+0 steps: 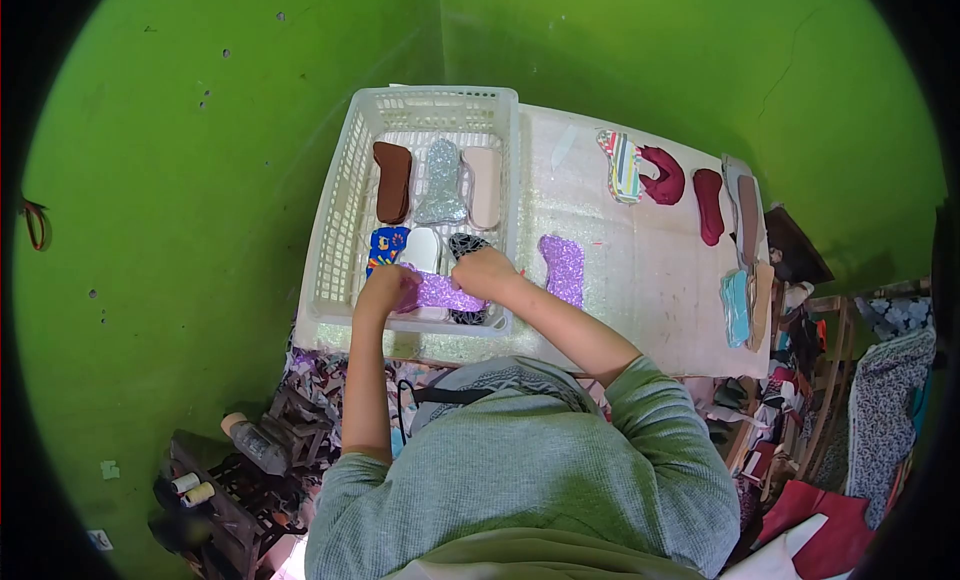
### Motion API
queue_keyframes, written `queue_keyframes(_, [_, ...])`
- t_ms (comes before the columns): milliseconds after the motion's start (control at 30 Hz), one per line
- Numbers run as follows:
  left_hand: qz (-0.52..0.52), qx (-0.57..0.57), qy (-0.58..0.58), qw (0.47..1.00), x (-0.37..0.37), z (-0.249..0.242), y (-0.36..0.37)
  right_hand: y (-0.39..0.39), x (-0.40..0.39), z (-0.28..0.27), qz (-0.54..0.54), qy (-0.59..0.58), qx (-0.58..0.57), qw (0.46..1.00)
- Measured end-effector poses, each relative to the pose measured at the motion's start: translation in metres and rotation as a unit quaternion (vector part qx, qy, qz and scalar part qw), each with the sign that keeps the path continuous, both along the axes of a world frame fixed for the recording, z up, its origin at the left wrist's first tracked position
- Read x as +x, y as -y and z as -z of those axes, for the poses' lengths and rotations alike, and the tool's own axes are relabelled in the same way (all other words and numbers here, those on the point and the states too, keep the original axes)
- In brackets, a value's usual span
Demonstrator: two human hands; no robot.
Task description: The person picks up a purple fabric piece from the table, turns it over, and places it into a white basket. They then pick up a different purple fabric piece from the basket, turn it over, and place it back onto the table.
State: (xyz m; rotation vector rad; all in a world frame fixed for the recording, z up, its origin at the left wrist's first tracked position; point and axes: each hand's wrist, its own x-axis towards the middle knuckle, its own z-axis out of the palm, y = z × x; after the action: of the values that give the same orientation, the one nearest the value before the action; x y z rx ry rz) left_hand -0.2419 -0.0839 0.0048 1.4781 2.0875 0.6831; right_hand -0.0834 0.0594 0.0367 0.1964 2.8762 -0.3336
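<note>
Both my hands are over the near end of a white plastic basket (342,215). My left hand (388,288) is closed on the left end of a glittery purple piece (432,292). My right hand (484,274) is closed at the piece's right end, beside a black patterned piece (466,244) that it partly covers. Behind my hands lie a blue printed piece (386,244) and a white piece (423,250). Farther back in the basket are stacks in brown (394,183), silver glitter (441,185) and beige (483,188).
On the table (640,320), right of the basket, lies another purple glitter stack (563,270). Striped (622,166), dark red (708,206) and turquoise (736,308) pieces lie farther right. A dark stand with thread spools (199,494) is at lower left; fabric (885,410) hangs at right.
</note>
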Motion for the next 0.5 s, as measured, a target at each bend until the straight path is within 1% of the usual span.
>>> queue_keyframes(33, [0.000,0.001,-0.001,1.000,0.001,-0.002,0.000,0.000,0.000,0.004,-0.004,-0.005,0.005,1.000])
queue_keyframes(100, [-0.006,-0.036,-0.013,0.999,0.003,-0.007,-0.001,0.002,0.001,0.009,-0.007,-0.011,0.011,1.000])
queue_keyframes(133, [-0.006,-0.035,-0.013,0.999,0.000,-0.002,-0.001,0.003,0.000,0.011,-0.006,-0.003,0.023,1.000])
queue_keyframes(200, [0.103,-0.014,-0.051,0.993,-0.010,0.013,-0.001,0.008,0.000,0.012,-0.004,0.004,0.035,0.999])
queue_keyframes(267, [0.105,-0.010,-0.047,0.993,-0.015,0.024,-0.001,0.013,0.001,0.011,-0.008,0.019,0.060,0.998])
queue_keyframes(333, [0.108,-0.006,-0.042,0.993,-0.011,0.017,-0.001,0.015,0.003,0.009,-0.010,0.021,0.058,0.998])
queue_keyframes(400, [0.070,-0.014,-0.019,0.997,-0.007,0.007,0.001,0.016,0.007,0.004,-0.011,0.022,0.056,0.998])
queue_keyframes(433, [0.070,-0.012,-0.021,0.997,-0.005,0.001,0.000,0.016,0.008,-0.001,-0.001,0.001,0.039,0.999])
queue_keyframes(500, [-0.004,-0.043,-0.031,0.999,0.003,-0.012,-0.003,0.015,0.015,-0.012,0.009,-0.021,0.023,0.999])
